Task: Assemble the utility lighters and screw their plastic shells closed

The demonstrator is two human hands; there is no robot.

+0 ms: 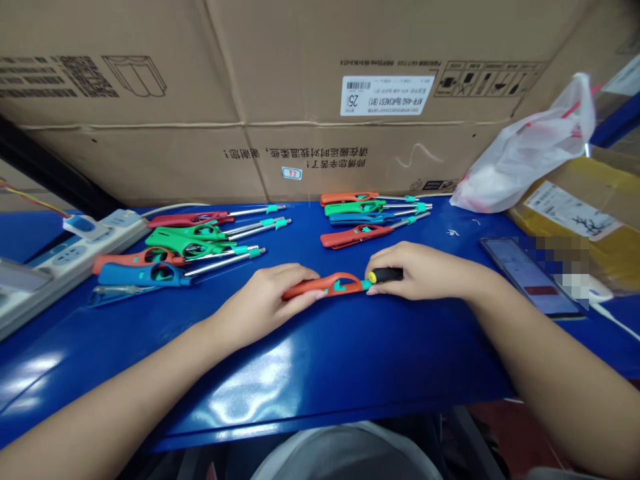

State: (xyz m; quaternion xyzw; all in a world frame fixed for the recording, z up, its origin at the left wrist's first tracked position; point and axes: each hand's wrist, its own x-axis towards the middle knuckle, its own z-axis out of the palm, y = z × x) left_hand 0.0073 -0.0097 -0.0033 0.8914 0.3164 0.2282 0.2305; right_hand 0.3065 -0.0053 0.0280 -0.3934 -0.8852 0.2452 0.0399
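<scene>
My left hand (273,293) is closed around the handle of an orange-red long-neck gas lighter (345,283) with a turquoise trigger, held just above the blue tabletop. At the lighter's front end, my right hand (407,272) is closed on a short black tool handle with a yellow end (386,275), which looks like a screwdriver's. Those fingers also touch the turquoise collar (367,285) at the lighter's front. The metal tube of this lighter does not show; my right hand covers that spot. Whatever tip the black tool has is hidden too.
More lighters, among them a blue one (143,272) and a green one (187,233), lie left; another group with a red lighter (355,235) lies behind my hands. A power strip (70,260), a phone (530,277), a plastic bag (525,157) and cardboard boxes (290,60) surround them.
</scene>
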